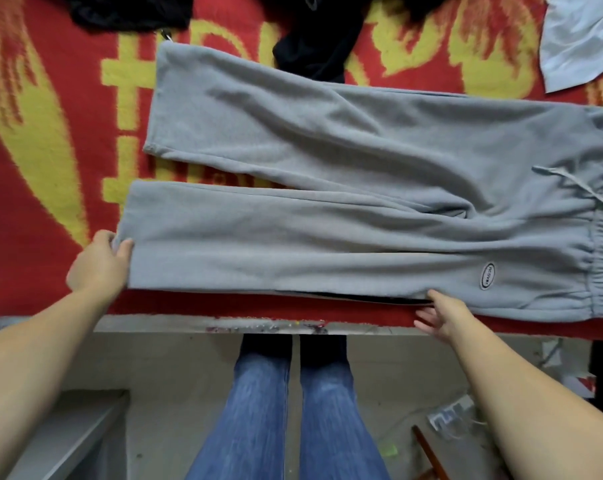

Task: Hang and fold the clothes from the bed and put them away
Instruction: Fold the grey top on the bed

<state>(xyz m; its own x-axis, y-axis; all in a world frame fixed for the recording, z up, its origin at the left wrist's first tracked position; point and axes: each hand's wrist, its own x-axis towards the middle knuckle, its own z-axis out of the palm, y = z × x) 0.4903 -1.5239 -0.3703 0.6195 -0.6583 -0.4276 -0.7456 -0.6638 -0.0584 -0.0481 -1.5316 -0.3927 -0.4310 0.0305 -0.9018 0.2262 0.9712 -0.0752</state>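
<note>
**Friend:** Where are you with those?

**Me:** The grey sweatpants (345, 188) lie flat across the middle of the frame on the red and yellow blanket (50, 133), waistband at the right edge, cuffs towards the left. My left hand (99, 261) pinches the near leg's cuff corner, thumb on top, fingers tucked under the cloth. My right hand (438, 315) sits at the near edge below the oval logo patch (487, 276), fingers spread and relaxed, gripping nothing as far as I can see.

**Friend:** So what's the fold?

**Me:** I reckon leg onto leg. The far leg angles away towards the upper left, leaving a wedge of blanket between the two, so I'd carry the near leg up and match cuff to cuff, seam to seam.

**Friend:** Anything to watch?

**Me:** The drawstring (570, 188) is loose at the right; I'd tuck it in. I'd also smooth the creases at the crotch first. And the dark clothes (313, 46) at the top centre touch the far leg, so I'd keep them clear.
</note>
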